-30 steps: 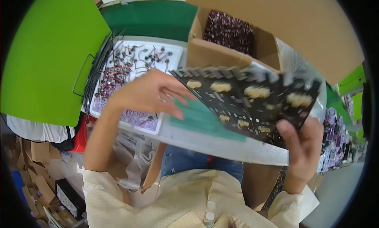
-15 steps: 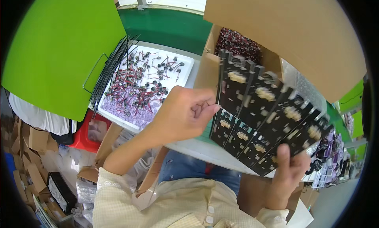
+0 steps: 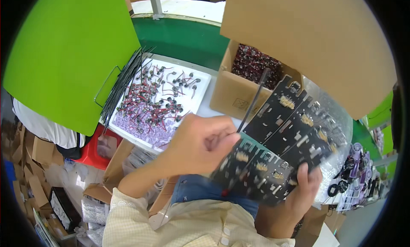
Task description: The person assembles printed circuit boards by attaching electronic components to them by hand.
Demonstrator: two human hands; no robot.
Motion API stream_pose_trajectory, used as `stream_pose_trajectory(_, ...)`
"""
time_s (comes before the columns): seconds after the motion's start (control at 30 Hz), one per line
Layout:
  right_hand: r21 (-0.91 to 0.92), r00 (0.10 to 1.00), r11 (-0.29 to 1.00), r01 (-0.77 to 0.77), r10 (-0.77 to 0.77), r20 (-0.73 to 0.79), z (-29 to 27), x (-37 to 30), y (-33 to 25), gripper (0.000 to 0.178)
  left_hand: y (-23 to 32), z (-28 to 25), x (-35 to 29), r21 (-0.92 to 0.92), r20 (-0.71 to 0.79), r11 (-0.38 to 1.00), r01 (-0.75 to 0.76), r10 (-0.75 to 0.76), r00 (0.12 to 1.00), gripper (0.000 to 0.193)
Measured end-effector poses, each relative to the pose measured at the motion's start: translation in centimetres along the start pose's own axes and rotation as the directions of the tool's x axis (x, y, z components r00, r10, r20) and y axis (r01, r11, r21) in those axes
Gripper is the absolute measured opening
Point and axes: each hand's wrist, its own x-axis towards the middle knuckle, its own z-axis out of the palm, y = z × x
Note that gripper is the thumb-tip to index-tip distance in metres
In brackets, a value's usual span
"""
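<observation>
currently our left hand (image 3: pixel 200 142) pinches a thin dark strip (image 3: pixel 254 102) closed between its fingertips, and our right hand (image 3: pixel 301 189) grips the right side of a tilted black circuit-board panel (image 3: pixel 275 133), which we hold between both hands. beyond it stands an open cardboard box (image 3: pixel 230 93); to the left, a white tray (image 3: pixel 188 104) bears purple pieces (image 3: pixel 141 119).

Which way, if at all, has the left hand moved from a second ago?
Yes: the left hand has moved right and down the view, judged against the white tray.
</observation>
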Motion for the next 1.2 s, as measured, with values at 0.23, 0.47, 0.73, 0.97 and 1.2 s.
stream_pose_trajectory(0.23, 0.225, 0.952, 0.938, -0.265, 0.218, 0.213, -2.0, 1.3, 3.4, 0.030, -1.4, -1.8, 1.4, -0.084, 0.320, 0.989, 0.122, -0.090, 0.943, 0.019)
stream_pose_trajectory(0.47, 0.117, 0.977, 0.984, -0.133, 0.110, 0.180, -2.2, 3.5, 2.1, 0.033, -2.4, 0.9, 1.3, 0.121, 0.288, 0.992, 0.025, -0.059, 0.956, 0.013)
stream_pose_trajectory(0.73, -0.011, 0.983, 0.998, 0.060, -0.058, 0.175, -1.4, 3.4, 0.7, 0.031, -5.4, 2.6, -0.3, -0.051, 0.282, 0.971, 0.233, -0.210, 0.936, 0.021)
stream_pose_trajectory(0.97, -0.375, 0.955, 0.878, 0.297, -0.281, 0.098, 0.4, 0.7, -0.1, 0.016, -6.3, 4.2, -1.2, -0.036, 0.106, 0.989, 0.144, -0.139, 0.985, 0.024)
stream_pose_trajectory(1.2, -0.180, 0.977, 0.974, 0.141, -0.107, 0.186, -1.3, 3.1, -0.6, 0.028, -6.9, 3.0, -1.4, -0.336, 0.483, 0.873, 0.353, -0.163, 0.860, 0.025)
